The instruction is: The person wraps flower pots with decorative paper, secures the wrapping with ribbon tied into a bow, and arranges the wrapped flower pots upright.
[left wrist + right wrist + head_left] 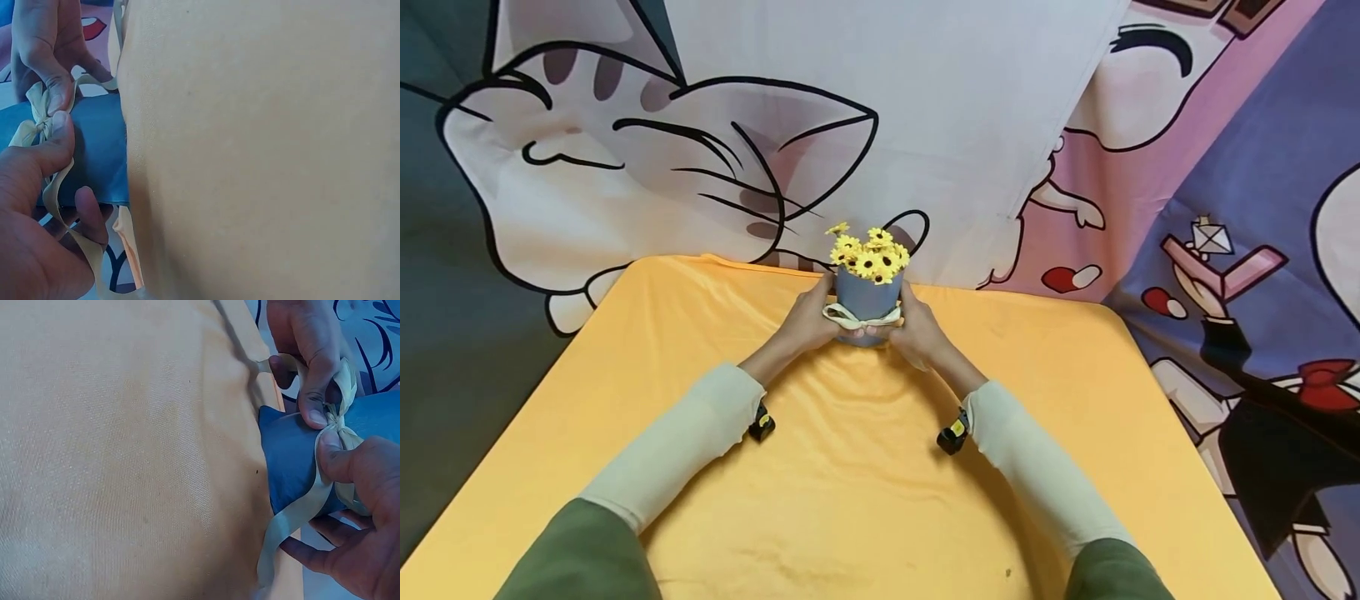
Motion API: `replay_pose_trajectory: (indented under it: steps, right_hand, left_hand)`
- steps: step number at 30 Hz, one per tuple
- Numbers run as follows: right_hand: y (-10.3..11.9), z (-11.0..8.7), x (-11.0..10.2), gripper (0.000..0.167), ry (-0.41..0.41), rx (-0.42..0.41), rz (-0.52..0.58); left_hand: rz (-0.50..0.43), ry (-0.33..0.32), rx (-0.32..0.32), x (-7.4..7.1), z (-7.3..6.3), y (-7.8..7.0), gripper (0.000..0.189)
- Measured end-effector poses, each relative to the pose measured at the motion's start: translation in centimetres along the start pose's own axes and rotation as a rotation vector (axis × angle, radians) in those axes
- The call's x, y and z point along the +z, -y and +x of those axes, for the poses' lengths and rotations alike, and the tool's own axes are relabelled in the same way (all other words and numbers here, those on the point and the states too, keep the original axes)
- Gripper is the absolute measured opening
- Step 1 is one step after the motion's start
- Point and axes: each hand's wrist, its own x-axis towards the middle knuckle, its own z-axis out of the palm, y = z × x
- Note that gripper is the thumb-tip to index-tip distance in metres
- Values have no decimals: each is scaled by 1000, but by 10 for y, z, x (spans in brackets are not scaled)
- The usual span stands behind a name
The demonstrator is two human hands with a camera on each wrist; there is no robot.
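Observation:
A bouquet of small yellow flowers stands upright in a blue-grey wrap near the table's far edge. Round the wrap runs a cream ribbon, tied in a bow at the front. My left hand holds the wrap from the left, its thumb against the knot. From the right, my right hand grips it too, thumb at the same knot. Loose ribbon tails hang down past the fingers. The fingers behind the wrap are partly hidden.
A yellow-orange cloth with wrinkles covers the table. Behind it hangs a backdrop printed with a cartoon cat and figures. Small black wrist cameras sit below both sleeve cuffs.

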Motion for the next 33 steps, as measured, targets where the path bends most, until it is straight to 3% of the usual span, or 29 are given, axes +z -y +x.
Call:
replay_pose_trajectory:
  steps: [9, 33]
  right_hand:
    - [-5, -11, -1, 109, 14, 36, 24]
    - [1, -6, -3, 104, 34, 12, 74]
  left_hand:
    - [-22, 34, -5, 6, -9, -1, 102]
    - [-51, 42, -4, -3, -5, 0, 103]
